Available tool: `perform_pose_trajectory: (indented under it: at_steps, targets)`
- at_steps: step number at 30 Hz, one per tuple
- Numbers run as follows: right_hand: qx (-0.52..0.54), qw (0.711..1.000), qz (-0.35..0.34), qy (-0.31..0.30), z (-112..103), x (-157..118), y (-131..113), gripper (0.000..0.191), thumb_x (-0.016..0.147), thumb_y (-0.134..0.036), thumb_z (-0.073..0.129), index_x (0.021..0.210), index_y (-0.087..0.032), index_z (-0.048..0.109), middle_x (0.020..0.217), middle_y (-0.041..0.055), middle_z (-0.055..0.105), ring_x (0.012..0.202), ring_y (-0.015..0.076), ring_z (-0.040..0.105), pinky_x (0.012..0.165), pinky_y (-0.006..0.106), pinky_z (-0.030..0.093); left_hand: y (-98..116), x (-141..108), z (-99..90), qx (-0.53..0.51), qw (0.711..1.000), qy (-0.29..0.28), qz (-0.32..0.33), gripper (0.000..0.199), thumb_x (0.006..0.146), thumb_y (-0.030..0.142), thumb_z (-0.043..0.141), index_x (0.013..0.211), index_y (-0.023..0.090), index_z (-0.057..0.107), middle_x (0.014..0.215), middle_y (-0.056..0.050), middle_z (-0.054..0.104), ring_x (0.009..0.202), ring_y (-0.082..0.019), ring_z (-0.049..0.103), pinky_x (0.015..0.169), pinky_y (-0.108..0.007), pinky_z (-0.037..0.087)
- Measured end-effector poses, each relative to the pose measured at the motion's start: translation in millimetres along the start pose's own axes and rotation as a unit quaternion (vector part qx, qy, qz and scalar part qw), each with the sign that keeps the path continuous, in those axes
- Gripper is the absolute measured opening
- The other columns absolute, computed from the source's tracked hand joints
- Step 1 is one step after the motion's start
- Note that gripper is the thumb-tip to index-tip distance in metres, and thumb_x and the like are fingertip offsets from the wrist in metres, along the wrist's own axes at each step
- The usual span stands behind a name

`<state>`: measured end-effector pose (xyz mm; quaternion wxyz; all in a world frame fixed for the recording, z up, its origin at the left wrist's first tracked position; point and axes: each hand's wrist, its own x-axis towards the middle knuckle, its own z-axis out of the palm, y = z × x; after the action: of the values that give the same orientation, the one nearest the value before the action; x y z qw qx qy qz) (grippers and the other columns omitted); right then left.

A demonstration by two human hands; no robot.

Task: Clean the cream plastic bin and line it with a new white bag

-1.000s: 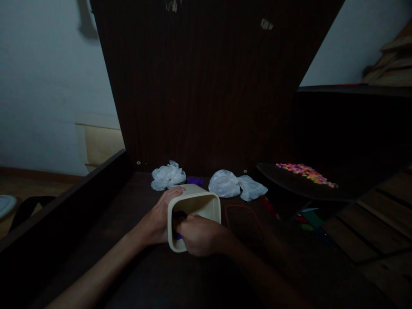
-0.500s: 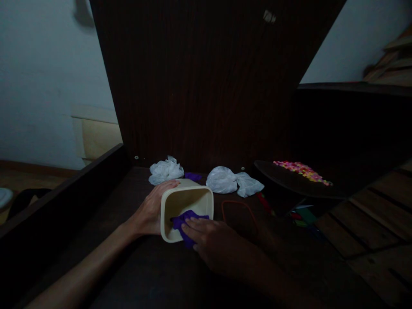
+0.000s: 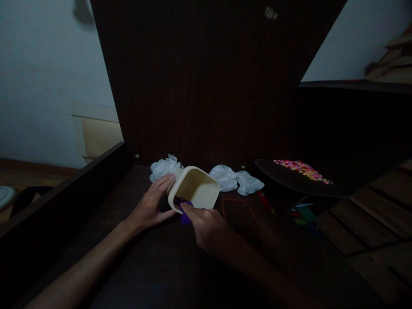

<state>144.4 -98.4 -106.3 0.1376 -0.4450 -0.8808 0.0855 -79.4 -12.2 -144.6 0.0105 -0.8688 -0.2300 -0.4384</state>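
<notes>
The tub (image 3: 202, 194) sits toward the back edge of the surface (image 3: 154, 266), left of its middle, tilted so that its open mouth faces the near edge. The left hand (image 3: 151, 205) grips it from the left, fingers spread along the outer wall and thumb low by the rim's bottom corner. The right hand (image 3: 209, 227) is closed on a purple cloth (image 3: 186, 219), pressing it over the lower left of the rim; part of the cloth lies inside, part hangs out below the fingers. The hands are near each other, with the cloth between them. Behind the tub, by the back edge, a crumpled white bag (image 3: 163, 168) is partly hidden by it. A second, knotted bag (image 3: 236, 180) lies to the right along that edge, near the foot of the dark panel (image 3: 206, 86). Just right of the tub, a thin orange frame (image 3: 240, 200) lies flat on the surface. A raised board (image 3: 67, 189) runs along the left edge. Beyond the back right corner, a dark shelf (image 3: 277, 177) carries a heap of small bright pieces (image 3: 302, 171); below it are red and green things too dim to make out.
</notes>
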Motion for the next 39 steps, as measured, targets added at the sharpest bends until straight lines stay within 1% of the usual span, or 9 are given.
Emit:
perform_pose_trajectory:
  at_steps: [4,8,11,16,20,27,30,34,39]
  targets:
    - [0.089,0.993,0.053,0.048,1,13,-7,0.057,0.093,-0.011,0.044,0.149,-0.007,0.050,0.136,0.0199,0.066,0.120,0.0290,0.066,0.103,0.041,0.053,8,1,3.9,0.018,1.000,0.014,-0.015,0.089,0.088,0.030,0.075,0.159,0.025,0.023,0.146,-0.019,0.050,0.137,-0.038,0.051,0.110,-0.058,0.049]
    - [0.123,0.985,0.121,0.029,0,26,-26,0.052,0.094,-0.015,0.047,0.146,-0.009,0.052,0.117,0.0192,0.073,0.106,0.0308,0.070,0.096,0.043,0.055,13,1,10.4,0.000,1.000,0.006,-0.023,0.109,0.079,0.038,0.079,0.162,0.022,0.011,0.156,-0.024,0.038,0.144,-0.043,0.041,0.113,-0.064,0.043]
    - [0.123,0.980,0.157,0.028,2,32,-45,0.048,0.095,-0.018,0.048,0.142,-0.009,0.056,0.108,0.0195,0.074,0.101,0.0325,0.072,0.093,0.045,0.055,11,-1,15.0,-0.003,0.999,0.036,-0.006,0.108,0.082,0.037,0.077,0.163,0.021,0.008,0.157,-0.024,0.036,0.146,-0.044,0.038,0.115,-0.066,0.040]
    - [0.149,0.983,0.103,0.035,10,22,-68,0.070,0.096,-0.025,0.050,0.157,0.001,0.031,0.138,0.0264,0.062,0.126,0.0332,0.063,0.108,0.043,0.050,0,-10,19.2,-0.029,0.998,0.053,-0.001,0.091,0.093,0.033,0.065,0.164,0.023,0.010,0.155,-0.023,0.041,0.145,-0.040,0.042,0.114,-0.064,0.043]
    - [0.101,0.994,0.017,-0.038,10,-1,-66,0.096,0.093,-0.047,0.063,0.157,0.010,0.021,0.160,0.0335,0.031,0.148,0.0409,0.037,0.123,0.048,0.032,-5,-10,18.3,-0.030,0.998,0.048,0.025,0.095,0.092,0.037,0.067,0.164,0.023,0.006,0.152,-0.024,0.043,0.142,-0.041,0.046,0.112,-0.064,0.047]
    - [0.063,0.987,0.031,-0.147,-25,-21,-52,0.099,0.092,-0.063,0.061,0.158,0.003,0.028,0.161,0.0303,0.029,0.150,0.0418,0.033,0.123,0.052,0.031,9,1,9.7,-0.028,0.998,0.013,0.058,0.107,0.081,0.043,0.078,0.163,0.019,0.013,0.149,-0.024,0.046,0.140,-0.044,0.048,0.112,-0.066,0.046]
    - [0.040,0.982,0.020,-0.182,-28,-8,-47,0.107,0.086,-0.071,0.062,0.154,0.008,0.035,0.159,0.0352,0.030,0.150,0.0444,0.032,0.125,0.051,0.026,11,1,10.5,-0.043,0.997,0.018,0.054,0.109,0.077,0.045,0.080,0.162,0.022,0.016,0.149,-0.022,0.048,0.139,-0.045,0.049,0.111,-0.066,0.047]
    - [0.000,0.967,0.005,-0.255,-23,30,-37,0.126,0.075,-0.076,0.071,0.154,0.012,0.028,0.159,0.0391,0.023,0.151,0.0479,0.025,0.125,0.050,0.026,12,-1,15.4,-0.044,0.996,0.032,0.075,0.113,0.074,0.047,0.083,0.161,0.018,0.018,0.146,-0.024,0.050,0.138,-0.047,0.049,0.110,-0.070,0.045]
    - [-0.004,0.933,0.029,-0.359,-28,72,-33,0.107,0.074,-0.072,0.074,0.146,0.003,0.051,0.157,0.0314,0.039,0.148,0.0467,0.035,0.120,0.050,0.034,12,-2,17.2,-0.049,0.997,0.038,0.045,0.111,0.074,0.047,0.084,0.159,0.017,0.020,0.145,-0.025,0.049,0.138,-0.044,0.050,0.111,-0.067,0.046]
